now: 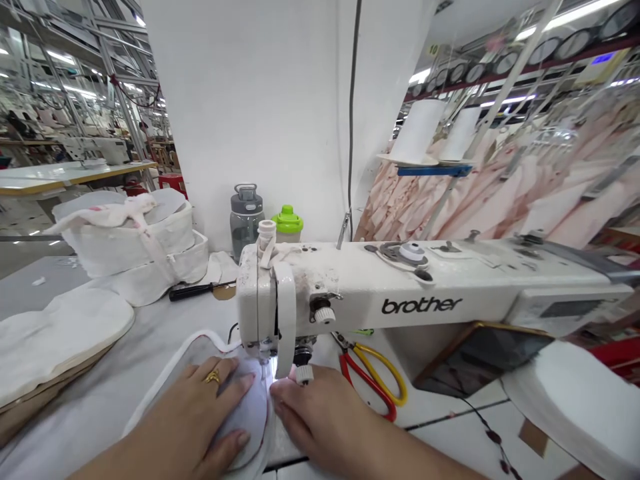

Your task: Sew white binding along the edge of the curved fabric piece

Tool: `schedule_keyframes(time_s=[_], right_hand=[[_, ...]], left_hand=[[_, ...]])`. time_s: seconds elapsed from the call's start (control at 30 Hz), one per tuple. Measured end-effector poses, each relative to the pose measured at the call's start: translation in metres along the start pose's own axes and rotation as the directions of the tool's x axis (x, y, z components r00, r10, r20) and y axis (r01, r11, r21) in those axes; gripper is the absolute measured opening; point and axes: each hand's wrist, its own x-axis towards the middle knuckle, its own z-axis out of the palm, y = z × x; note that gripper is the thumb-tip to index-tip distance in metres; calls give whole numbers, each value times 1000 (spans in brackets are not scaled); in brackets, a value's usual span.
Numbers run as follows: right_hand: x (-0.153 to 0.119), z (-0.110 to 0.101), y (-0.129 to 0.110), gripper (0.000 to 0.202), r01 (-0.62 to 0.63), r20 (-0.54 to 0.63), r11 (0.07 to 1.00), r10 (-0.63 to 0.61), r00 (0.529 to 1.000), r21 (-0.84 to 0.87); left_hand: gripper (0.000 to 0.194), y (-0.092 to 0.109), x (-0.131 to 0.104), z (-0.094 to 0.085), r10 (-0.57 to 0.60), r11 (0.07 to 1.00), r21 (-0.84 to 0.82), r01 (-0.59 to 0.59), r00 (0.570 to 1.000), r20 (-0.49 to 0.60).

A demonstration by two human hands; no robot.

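My left hand [210, 407] lies flat and spread on the white fabric piece [235, 400], pressing it to the bench [100, 407]; it grips nothing, only holds the cloth down, a gold ring [213, 377] showing on one finger. My right hand [320, 413] rests just right of the needle area, fingers loosely bent, fingertips touching the fabric's edge beside the presser foot [265, 350]; it pinches nothing that I can see. The fabric sits under the machine head [265, 300], its piped rim curving away to the left.

I judge that I am in the middle of stitching along the curved edge, feeding the piece under the foot. The next move calls for both hands to turn the cloth slowly with the curve, keeping the edge lined up with the foot and my right fingertips clear of the needle.

The machine arm reads "brother" [421, 305] in black letters. A small yellow tag up high shows "10" [433, 49].

Red and yellow scissors [373, 377] lie on the bench behind my right hand. Two bottles [265, 223], one grey-lidded and one green-lidded, stand against the wall, and white thread cones [435, 133] sit on a stand at right.
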Motion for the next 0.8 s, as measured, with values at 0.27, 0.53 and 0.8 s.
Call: schedule_keyframes(time_s=[0.27, 0.53, 0.8], right_hand=[[-2, -1, 3, 22, 75, 18, 997, -74, 997, -37], [4, -3, -6, 12, 65, 156, 984, -39, 987, -167], [0, -1, 0, 20, 80, 109, 995, -73, 991, -65]], left_hand=[[53, 0, 4, -16, 3, 1000, -14, -1, 983, 184], [57, -1, 6, -23, 143, 989, 23, -148, 978, 153], [62, -7, 5, -14, 113, 993, 4, -114, 990, 88]])
